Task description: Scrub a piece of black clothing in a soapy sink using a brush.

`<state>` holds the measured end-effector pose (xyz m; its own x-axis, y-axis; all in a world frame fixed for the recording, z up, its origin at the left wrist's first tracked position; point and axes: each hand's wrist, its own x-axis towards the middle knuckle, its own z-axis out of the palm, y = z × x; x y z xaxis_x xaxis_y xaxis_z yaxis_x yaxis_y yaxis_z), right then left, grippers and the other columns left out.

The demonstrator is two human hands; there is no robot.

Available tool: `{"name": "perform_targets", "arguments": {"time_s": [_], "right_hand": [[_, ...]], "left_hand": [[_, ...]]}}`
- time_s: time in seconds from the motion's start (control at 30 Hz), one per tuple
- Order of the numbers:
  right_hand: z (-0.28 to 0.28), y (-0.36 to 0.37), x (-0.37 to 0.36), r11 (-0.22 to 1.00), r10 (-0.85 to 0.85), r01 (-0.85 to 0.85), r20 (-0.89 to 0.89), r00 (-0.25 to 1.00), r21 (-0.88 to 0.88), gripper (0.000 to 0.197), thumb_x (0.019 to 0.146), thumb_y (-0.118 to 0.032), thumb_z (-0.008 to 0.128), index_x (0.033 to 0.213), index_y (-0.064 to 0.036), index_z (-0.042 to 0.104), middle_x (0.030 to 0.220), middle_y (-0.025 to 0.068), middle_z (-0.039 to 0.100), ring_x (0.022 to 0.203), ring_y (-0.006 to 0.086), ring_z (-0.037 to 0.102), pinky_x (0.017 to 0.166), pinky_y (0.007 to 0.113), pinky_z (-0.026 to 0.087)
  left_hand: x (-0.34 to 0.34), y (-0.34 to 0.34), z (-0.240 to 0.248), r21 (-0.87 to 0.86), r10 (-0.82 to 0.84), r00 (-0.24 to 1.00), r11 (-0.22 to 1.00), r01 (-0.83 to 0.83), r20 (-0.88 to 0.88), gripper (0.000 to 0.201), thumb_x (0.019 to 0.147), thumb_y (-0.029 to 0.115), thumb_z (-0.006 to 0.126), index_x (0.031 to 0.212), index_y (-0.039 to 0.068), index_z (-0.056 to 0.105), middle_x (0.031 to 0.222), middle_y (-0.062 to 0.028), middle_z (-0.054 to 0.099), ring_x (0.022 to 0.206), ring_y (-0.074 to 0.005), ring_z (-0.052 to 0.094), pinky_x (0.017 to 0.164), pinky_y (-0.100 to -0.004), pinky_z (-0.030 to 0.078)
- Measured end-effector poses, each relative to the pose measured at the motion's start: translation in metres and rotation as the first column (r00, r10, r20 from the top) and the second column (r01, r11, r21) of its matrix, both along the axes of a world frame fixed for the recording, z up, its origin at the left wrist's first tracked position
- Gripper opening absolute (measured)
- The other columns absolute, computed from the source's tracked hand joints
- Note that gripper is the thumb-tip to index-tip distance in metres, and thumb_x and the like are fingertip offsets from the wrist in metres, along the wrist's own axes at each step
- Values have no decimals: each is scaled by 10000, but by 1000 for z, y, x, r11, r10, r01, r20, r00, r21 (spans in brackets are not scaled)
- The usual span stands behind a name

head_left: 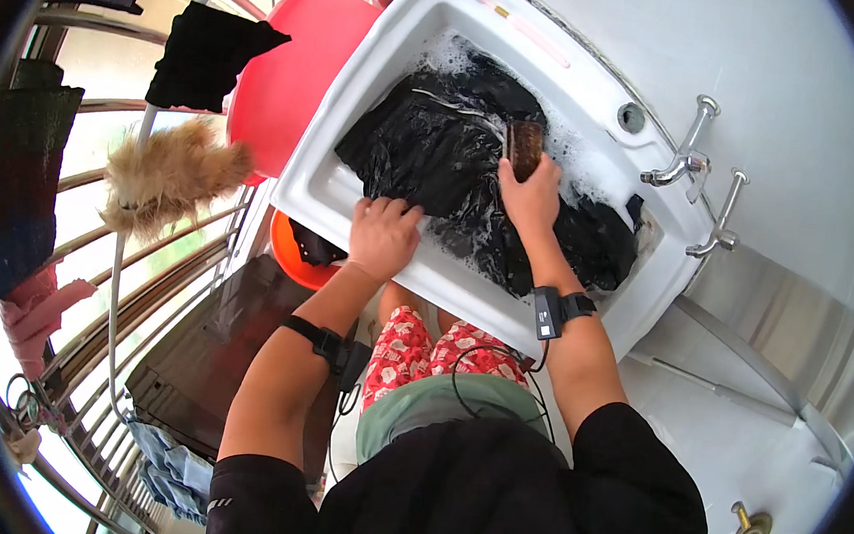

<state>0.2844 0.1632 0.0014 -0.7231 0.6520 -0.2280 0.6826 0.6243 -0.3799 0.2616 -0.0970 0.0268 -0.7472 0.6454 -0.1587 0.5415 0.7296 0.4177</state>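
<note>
A soaked black garment (416,151) lies spread in a white sink (319,173), with suds and water around it. My right hand (533,197) is closed round a brown scrubbing brush (525,146), which rests on the cloth right of the sink's middle. Near the front rim, my left hand (383,238) has its fingers bent over the garment's near edge, pinning it; the fingertips are partly hidden against the dark cloth. More bunched black fabric (594,245) lies in the water to the right of my right hand.
Two metal taps (678,166) stick out from the wall on the right. A pink stick-like tool (526,29) lies on the far ledge. Left of the sink stand a large pink basin (297,66) and an orange bucket (292,256). A furry duster-like item (175,175) hangs by the railing.
</note>
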Motion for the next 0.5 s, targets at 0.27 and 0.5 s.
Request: {"name": "perform_targets", "arguments": {"time_s": [0.27, 0.5], "right_hand": [[-24, 20, 3, 999, 39, -36, 109, 993, -31, 778, 895, -499, 718, 1398, 38, 464, 1268, 273, 542, 1133, 457, 613, 921, 534, 549], [23, -107, 29, 834, 433, -445, -113, 894, -325, 695, 849, -458, 746, 1346, -43, 496, 1158, 255, 545, 1035, 462, 641, 830, 541, 562]], "left_hand": [[-34, 18, -16, -153, -286, 958, 947, 281, -11, 176, 865, 219, 678, 1015, 167, 754, 1068, -41, 643, 1075, -264, 615, 955, -422, 497], [-10, -45, 24, 21, -107, 982, 994, 105, 154, 84, 890, 140, 666, 907, 74, 716, 926, -87, 654, 962, -308, 614, 878, -428, 509]]}}
